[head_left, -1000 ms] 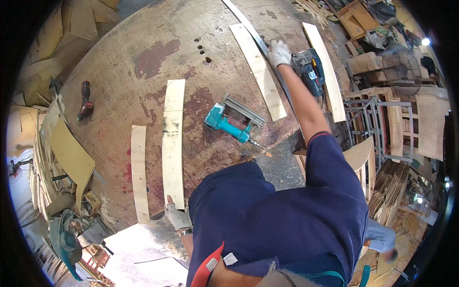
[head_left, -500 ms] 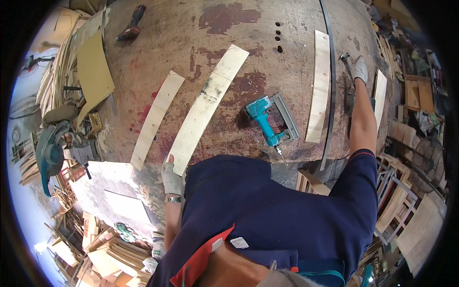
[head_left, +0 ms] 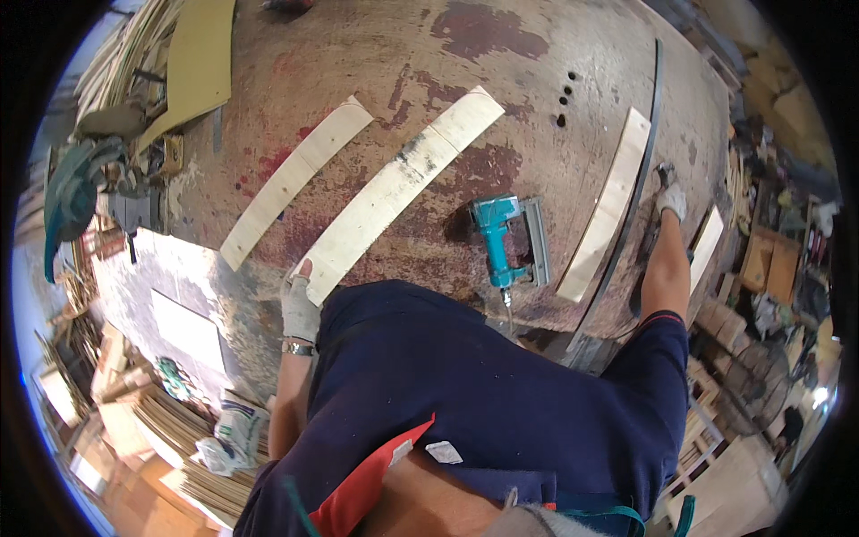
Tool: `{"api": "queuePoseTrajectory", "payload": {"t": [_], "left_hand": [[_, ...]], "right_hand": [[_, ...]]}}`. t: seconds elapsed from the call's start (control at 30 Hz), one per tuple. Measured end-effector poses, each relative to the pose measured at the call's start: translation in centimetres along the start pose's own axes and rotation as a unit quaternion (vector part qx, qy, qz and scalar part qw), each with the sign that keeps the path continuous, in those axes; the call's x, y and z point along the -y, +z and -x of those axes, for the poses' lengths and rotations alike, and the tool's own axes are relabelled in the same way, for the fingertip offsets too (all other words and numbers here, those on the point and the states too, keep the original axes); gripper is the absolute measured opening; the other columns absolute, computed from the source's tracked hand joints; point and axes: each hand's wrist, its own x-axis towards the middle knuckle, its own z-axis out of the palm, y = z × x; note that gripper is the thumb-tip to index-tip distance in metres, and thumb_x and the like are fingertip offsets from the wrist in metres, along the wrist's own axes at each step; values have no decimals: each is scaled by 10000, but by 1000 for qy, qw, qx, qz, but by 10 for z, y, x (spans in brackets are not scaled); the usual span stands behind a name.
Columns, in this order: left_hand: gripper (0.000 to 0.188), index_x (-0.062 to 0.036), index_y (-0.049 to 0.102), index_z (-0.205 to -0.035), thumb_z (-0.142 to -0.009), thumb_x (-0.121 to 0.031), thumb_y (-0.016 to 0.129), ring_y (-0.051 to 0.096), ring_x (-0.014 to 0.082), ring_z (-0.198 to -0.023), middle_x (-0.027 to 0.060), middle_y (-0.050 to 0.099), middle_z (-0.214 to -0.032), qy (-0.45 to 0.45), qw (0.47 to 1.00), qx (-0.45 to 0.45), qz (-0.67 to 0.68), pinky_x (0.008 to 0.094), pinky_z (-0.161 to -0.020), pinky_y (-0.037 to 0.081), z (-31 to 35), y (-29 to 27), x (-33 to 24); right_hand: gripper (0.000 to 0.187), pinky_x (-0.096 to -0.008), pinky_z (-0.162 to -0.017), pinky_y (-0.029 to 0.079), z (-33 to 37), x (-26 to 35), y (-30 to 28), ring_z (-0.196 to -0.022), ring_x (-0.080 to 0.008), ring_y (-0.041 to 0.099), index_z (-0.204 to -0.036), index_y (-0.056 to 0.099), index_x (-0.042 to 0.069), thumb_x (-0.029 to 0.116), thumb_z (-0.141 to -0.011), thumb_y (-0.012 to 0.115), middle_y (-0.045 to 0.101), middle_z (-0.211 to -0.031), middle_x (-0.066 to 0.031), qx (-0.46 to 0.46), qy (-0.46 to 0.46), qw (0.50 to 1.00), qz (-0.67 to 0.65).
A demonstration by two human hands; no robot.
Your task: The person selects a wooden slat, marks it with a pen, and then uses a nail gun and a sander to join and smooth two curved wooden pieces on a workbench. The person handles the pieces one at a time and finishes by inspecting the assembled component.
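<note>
My left hand (head_left: 300,309), in a light glove with the thumb bare, grips the near end of a long pale wooden strip (head_left: 407,183) at the table's front edge. Dark smudges mark the middle of this strip. On the right, my gloved right hand (head_left: 671,202) is closed on a hammer (head_left: 664,168), its metal head showing beyond the fingers. A shorter wooden strip (head_left: 295,182) lies to the left of the long one. Between my hands rests a teal nail gun (head_left: 497,240) with a hose fitting at its near end.
Another wooden strip (head_left: 608,208) lies beside a long dark metal bar (head_left: 637,192). A short pale piece (head_left: 706,246) is at the table's right edge. A yellowish sheet (head_left: 200,63) and a teal power saw (head_left: 73,201) are at the left. Stacked boards (head_left: 192,456) stand below.
My view has turned, so the tabletop appears shifted and tilted. My left hand stays at the long strip's near end, and the right hand still holds the hammer on the right.
</note>
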Motion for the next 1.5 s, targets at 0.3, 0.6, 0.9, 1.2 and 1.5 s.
{"api": "queuePoseTrajectory", "payload": {"t": [0.3,0.6,0.9,1.2,1.5], "left_hand": [[694,68,593,-1379,-881,-318,883,697,174,-1029,119,718,-1177,21,993,-99,-53,313,-885,570,-6,-8,22],[912,117,532,-1431,-775,-340,972,678,201,-1065,162,691,-1234,48,993,-107,-17,311,-946,532,-34,2,21],[958,178,484,-1450,-786,-310,972,659,158,-964,150,706,-1118,95,990,-99,-15,298,-910,522,-35,15,20],[937,196,505,-1413,-807,-366,946,667,174,-972,167,710,-1123,89,993,-71,-13,315,-873,539,-40,12,20],[956,171,475,-1456,-802,-335,954,657,188,-1051,170,696,-1167,97,993,-69,-26,308,-935,517,-45,6,27]], "right_hand": [[343,-526,-829,530,3,-8,-15,-934,-468,682,-1209,637,-9,285,-1086,510,709,-1025,-277,-213,-194,942,-172],[251,-325,-778,559,215,200,-130,-862,-162,658,-1223,653,42,9,-985,578,685,-1015,-42,-25,-359,763,-536],[275,-410,-579,462,522,283,-123,-599,-272,628,-1286,663,67,228,-1082,574,576,-704,-183,208,-422,753,-460],[251,-443,-547,449,536,280,-114,-563,-370,625,-1272,656,77,174,-1060,565,576,-659,-215,119,-408,798,-428],[285,-452,-565,481,541,283,-119,-620,-434,661,-1249,660,54,89,-976,587,637,-746,-256,72,-423,782,-452]]}}
